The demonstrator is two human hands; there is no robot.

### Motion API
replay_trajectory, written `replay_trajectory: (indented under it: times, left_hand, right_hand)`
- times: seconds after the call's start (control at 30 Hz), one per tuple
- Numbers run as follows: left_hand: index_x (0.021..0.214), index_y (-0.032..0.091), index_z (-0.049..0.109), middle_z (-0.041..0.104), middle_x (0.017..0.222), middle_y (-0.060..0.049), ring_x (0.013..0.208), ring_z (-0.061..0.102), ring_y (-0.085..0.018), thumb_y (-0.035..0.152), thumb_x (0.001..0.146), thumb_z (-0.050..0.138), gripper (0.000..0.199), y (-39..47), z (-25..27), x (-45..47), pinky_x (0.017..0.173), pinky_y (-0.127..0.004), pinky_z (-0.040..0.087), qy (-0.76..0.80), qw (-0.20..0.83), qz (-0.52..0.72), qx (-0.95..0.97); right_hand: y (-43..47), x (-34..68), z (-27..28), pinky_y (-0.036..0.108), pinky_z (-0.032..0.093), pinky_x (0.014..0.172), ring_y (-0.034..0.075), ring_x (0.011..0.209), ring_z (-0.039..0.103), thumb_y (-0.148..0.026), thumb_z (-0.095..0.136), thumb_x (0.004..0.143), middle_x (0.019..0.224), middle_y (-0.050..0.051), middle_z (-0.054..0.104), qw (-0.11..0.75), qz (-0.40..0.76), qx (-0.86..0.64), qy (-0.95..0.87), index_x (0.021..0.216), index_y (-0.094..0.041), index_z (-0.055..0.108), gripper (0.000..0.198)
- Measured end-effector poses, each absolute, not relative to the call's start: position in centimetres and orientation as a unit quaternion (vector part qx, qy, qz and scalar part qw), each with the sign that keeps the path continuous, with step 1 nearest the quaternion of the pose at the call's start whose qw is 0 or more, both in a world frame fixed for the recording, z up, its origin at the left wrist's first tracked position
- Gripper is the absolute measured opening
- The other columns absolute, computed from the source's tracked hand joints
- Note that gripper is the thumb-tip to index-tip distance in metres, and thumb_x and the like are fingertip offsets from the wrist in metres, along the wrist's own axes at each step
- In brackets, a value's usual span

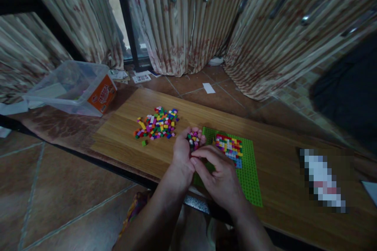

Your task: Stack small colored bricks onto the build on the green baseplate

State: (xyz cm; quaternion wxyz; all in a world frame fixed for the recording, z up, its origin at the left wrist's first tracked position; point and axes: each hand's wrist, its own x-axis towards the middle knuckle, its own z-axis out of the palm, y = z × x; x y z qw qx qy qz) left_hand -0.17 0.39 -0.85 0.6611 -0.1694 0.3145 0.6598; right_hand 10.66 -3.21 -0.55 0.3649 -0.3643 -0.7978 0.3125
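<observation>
My left hand (182, 151) is cupped palm up around several small toy building bricks (194, 138) of mixed colours. Over its palm, my right hand (220, 174) pinches thumb and forefinger together; a speck of red shows at the tips, too small to name. Beneath and to the right of both hands lies a green baseplate (251, 176), partly covered by them. A block of joined bricks (228, 146) in red, yellow, white and blue stands on it. Left of my hands a loose pile of bricks (157, 124) is spread on the wooden board, with one green brick (144, 143) apart from it.
The wooden board (118, 141) lies along a low table. A clear plastic box (70, 86) with an orange label stands at the far left. Papers (141, 77) lie near the window. A blurred-out item (322, 180) rests at the right. Pleated curtains (188, 27) hang behind.
</observation>
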Motion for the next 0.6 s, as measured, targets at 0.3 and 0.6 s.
replay_trajectory:
  times: [0.3, 0.6]
  left_hand:
    - [0.064, 0.011, 0.056, 0.055, 0.062, -0.003, 0.052, 0.053, -0.007, 0.014, 0.093, 0.043, 0.032, 0.3, -0.6, -0.4, 0.052, -0.016, 0.050, 0.304, 0.660, 0.667, -0.164]
    - [0.067, 0.011, 0.058, 0.058, 0.061, -0.002, 0.056, 0.058, -0.007, 0.013, 0.093, 0.045, 0.029, 0.4, -0.4, -1.3, 0.056, -0.016, 0.053, 0.293, 0.634, 0.692, -0.181]
  right_hand:
    - [-3.2, 11.5, -0.6, 0.033, 0.053, 0.083, 0.017, 0.096, 0.063, -0.015, 0.051, 0.094, 0.101, 0.002, 0.069, 0.348, 0.305, -0.325, -0.825, 0.109, -0.027, 0.067, 0.025]
    - [-0.7, 15.9, -1.8, 0.036, 0.053, 0.083, 0.019, 0.092, 0.066, -0.029, 0.055, 0.094, 0.101, 0.003, 0.070, 0.416, 0.205, -0.487, -0.740, 0.101, -0.027, 0.071, 0.018]
